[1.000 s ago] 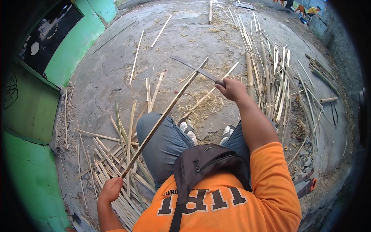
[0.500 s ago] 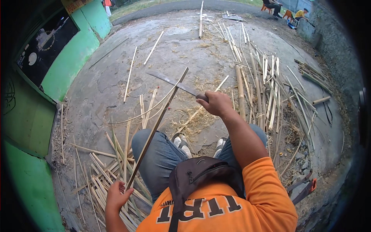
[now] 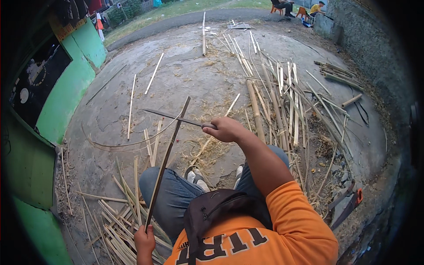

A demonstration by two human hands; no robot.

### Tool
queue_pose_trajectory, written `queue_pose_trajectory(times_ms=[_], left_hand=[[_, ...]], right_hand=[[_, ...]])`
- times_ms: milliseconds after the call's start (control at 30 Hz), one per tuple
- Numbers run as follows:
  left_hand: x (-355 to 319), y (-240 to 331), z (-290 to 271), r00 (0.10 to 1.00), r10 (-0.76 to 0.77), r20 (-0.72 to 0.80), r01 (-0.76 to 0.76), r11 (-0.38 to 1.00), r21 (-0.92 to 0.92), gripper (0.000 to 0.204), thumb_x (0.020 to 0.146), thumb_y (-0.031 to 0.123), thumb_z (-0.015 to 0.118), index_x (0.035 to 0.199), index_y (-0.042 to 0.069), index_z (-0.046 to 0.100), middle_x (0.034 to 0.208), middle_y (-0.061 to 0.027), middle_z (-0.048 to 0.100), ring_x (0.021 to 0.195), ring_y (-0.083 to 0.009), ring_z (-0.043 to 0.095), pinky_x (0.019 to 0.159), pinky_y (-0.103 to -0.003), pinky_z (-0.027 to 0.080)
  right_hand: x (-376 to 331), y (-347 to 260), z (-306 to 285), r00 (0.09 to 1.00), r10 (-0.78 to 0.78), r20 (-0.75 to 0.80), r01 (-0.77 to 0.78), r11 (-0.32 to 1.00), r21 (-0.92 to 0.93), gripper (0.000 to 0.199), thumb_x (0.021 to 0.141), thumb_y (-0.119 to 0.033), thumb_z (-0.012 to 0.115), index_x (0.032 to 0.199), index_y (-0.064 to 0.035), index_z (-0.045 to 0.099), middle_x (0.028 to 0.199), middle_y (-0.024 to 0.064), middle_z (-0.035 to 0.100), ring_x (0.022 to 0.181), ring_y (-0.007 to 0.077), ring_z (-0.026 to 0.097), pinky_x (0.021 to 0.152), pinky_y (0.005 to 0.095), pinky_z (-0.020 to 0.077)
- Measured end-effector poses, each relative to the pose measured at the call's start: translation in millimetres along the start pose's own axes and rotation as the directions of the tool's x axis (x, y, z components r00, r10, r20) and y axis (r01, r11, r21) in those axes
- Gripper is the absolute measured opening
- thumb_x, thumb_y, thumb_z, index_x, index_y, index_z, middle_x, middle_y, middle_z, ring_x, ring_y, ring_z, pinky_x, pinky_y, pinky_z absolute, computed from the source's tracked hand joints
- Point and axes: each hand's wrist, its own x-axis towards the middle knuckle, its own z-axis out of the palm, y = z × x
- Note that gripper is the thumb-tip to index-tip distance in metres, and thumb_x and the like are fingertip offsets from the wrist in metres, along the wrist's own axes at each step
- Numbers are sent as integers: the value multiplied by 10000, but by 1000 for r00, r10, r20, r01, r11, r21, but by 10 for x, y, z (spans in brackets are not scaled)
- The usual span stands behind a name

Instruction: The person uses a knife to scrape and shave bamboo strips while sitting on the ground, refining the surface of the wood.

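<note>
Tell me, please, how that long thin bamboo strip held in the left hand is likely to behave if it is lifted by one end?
The bamboo strip is long and very narrow, so it would probably flex and whip rather than stay rigid. A similar sliver on the ground lies curved, hinting at springiness. The left hand holds it alone at its lower end, so it is likely light.

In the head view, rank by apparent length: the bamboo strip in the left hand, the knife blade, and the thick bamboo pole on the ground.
1. bamboo strip, longest.
2. thick bamboo pole.
3. knife blade; close to the pole, and lens bending leaves that order unsure.
</note>
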Motion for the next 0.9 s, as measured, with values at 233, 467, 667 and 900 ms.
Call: queue_pose_trajectory(times_ms=[233, 467, 667, 900], left_hand=[[73, -36, -113, 998, 20, 60, -17, 999, -40, 517, 1049, 433, 608, 805, -20, 562, 663, -248, 582, 677, -510, 595, 608, -546, 436], [157, 185, -296, 996, 39, 80, -42, 998, 40, 483, 1049, 424, 603, 856, -18, 623, 703, -258, 618, 720, -512, 612, 646, -544, 453], [33, -131, -490, 987, 112, 112, -118, 992, 48, 403, 1033, 362, 627, 890, -14, 628, 726, -260, 625, 735, -508, 624, 642, -533, 461], [89, -80, -555, 977, -22, 213, 22, 1000, -2, 426, 1040, 375, 621, 877, -19, 615, 721, -254, 609, 698, -487, 602, 631, -505, 458]], right_hand=[[-171, -236, 46, 995, -95, -24, 86, 964, -253, 532, 973, -596, 598, 1039, -94, 761, 968, 171, 756, 951, 388, 727, 809, 503, 575], [-253, -612, 575, 904, -395, 162, 426, 859, -285, 538, 926, -655, 639, 977, -132, 754, 857, 156, 745, 851, 390, 739, 745, 501, 574], [123, 169, 184, 997, 24, -76, -44, 961, -274, 468, 959, -610, 641, 1073, -168, 744, 998, 107, 775, 953, 337, 748, 808, 483, 582], [33, -8, 241, 992, 78, -98, -103, 953, -284, 515, 982, -584, 615, 1085, -96, 741, 1034, 152, 768, 1006, 373, 735, 853, 488, 578]])
